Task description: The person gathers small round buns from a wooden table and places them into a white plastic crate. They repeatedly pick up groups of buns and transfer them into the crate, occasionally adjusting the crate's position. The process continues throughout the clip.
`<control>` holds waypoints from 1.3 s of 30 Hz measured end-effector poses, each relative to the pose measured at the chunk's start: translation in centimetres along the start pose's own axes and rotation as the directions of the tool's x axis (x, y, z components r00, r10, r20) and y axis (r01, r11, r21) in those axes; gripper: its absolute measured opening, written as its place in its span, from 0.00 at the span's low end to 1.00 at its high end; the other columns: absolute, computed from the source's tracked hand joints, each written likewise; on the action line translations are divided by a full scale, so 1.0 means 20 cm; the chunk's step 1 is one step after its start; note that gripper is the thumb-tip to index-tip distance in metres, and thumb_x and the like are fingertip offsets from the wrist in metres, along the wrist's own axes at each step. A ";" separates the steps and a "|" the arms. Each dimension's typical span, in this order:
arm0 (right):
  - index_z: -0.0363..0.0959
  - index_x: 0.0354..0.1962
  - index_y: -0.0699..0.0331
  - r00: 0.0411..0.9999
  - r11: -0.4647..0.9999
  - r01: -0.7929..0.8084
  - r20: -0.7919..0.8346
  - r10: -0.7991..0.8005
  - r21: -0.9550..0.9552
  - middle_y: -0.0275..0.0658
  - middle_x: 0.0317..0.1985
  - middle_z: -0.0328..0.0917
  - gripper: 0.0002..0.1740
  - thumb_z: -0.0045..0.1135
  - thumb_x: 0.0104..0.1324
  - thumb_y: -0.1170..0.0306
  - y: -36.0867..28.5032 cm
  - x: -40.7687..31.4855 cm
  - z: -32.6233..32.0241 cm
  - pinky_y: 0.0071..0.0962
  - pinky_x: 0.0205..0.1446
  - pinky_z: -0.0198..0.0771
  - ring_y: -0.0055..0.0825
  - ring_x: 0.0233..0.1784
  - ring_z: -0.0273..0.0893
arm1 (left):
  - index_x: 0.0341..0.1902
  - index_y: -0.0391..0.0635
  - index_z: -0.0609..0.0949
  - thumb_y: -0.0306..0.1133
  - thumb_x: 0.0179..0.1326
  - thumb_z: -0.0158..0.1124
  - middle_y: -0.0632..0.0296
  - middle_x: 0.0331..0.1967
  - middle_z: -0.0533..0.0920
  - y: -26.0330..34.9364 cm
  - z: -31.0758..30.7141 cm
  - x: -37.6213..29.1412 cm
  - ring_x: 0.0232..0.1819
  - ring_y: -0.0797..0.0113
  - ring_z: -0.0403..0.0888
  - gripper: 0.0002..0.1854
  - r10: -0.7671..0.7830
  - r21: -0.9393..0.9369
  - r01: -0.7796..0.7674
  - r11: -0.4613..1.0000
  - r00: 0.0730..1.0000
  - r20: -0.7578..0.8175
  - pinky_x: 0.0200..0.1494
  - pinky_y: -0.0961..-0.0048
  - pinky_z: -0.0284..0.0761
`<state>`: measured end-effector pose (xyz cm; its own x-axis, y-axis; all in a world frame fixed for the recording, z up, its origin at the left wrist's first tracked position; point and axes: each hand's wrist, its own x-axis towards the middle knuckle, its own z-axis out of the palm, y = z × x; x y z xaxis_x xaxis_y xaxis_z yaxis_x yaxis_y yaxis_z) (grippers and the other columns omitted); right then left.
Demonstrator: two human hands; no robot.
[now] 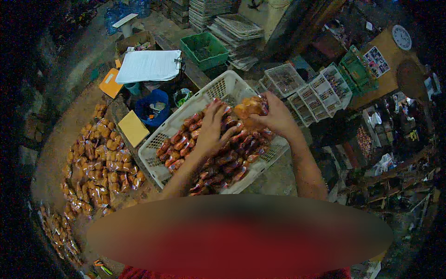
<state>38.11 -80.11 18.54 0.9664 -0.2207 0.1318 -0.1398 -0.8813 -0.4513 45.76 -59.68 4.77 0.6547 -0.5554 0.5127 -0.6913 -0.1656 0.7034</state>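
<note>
Before me a white plastic crate (165,130) with slotted walls holds rows of bread packs (223,162) in clear wrapping. My right hand (277,117) grips one wrapped bread pack (250,107) above the crate's far right part. With fingers spread, my left hand (212,130) lies on the packs in the middle of the crate. Whether it grips one of them I cannot tell. A bare patch of the crate's floor shows near the far corner. A blurred oval hides the area nearest my body.
On the left, a brown surface bears a heap of wrapped bread packs (101,164). Beyond the crate are a blue bucket (152,108), a clipboard with papers (150,65), a yellow card (133,128) and a green crate (205,51). White baskets (313,96) stand to the right.
</note>
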 end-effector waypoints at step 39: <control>0.84 0.31 0.58 0.691 0.814 0.519 0.688 -0.220 -0.260 0.46 0.39 0.84 0.07 0.60 0.59 0.66 0.33 -0.36 0.44 0.47 0.48 0.78 0.47 0.43 0.84 | 0.58 0.44 0.80 0.32 0.63 0.72 0.48 0.70 0.68 0.47 -0.39 -0.87 0.73 0.46 0.64 0.20 -0.525 -0.076 0.521 0.850 0.829 -0.192 0.73 0.54 0.63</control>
<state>32.05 -80.69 6.88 0.8472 0.3292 -0.4170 0.3313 -0.9409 -0.0697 30.15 -45.22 6.33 0.9645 -0.2170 0.1506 -0.2238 -0.3681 0.9025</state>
